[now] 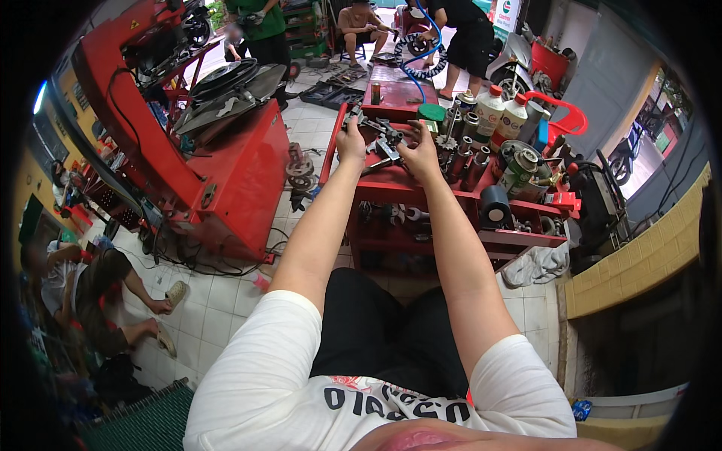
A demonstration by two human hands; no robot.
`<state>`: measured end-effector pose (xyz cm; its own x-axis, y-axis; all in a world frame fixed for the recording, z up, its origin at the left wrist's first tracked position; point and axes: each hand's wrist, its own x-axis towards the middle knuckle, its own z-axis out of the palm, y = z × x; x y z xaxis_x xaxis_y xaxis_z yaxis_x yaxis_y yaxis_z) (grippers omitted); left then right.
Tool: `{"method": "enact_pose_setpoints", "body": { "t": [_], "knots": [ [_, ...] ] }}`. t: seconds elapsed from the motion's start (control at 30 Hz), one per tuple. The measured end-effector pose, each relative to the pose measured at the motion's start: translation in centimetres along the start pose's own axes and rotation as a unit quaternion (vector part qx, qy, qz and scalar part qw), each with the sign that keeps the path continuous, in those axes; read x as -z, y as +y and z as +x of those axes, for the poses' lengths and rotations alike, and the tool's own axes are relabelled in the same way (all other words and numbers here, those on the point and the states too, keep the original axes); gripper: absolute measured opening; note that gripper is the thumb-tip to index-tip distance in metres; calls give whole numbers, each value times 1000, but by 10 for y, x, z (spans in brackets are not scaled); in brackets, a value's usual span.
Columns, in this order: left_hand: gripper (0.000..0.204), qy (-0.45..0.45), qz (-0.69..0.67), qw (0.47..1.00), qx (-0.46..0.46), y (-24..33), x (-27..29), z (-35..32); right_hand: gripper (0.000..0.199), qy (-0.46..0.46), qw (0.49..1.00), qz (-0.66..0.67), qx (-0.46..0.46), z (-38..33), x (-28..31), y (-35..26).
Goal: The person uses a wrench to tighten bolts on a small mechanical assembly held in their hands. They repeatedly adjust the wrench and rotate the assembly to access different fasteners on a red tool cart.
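Observation:
Both arms stretch forward over the red tool cart. My left hand (351,143) is closed round one end of a grey, jointed metal part (384,138) with several arms; its exact kind is not clear. At the other end, my right hand (420,156) has its thumb and fingers curled against the same part. Under them lies the cart's red tray (398,175), with other metal pieces in it. Just beyond my right hand stand a green-lidded container (431,113) and a toothed metal piece (447,143).
Bottles (490,109), cans (519,169) and sockets (475,169) crowd the cart's right side. Wrenches (410,214) lie on the lower shelf. A red tyre machine (233,180) stands left. One person (83,286) sits at left; others work beyond the cart near a blue hose (412,71).

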<state>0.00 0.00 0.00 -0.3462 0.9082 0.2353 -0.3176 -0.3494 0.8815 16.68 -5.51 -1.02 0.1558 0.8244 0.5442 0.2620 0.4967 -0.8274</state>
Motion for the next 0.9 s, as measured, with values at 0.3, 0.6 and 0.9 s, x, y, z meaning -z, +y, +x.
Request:
{"method": "enact_pose_setpoints", "body": {
  "t": [0.3, 0.6, 0.9],
  "knots": [
    [54, 5, 26, 1000, 7, 5, -1, -6, 44, -33, 973, 98, -205, 1, 5, 0],
    [47, -15, 4, 1000, 21, 15, -3, -18, 53, -46, 972, 137, -186, -6, 10, -7],
    [49, -12, 43, 999, 30, 14, -2, -14, 57, -22, 976, 186, -111, 0, 3, 4]
  ]
}}
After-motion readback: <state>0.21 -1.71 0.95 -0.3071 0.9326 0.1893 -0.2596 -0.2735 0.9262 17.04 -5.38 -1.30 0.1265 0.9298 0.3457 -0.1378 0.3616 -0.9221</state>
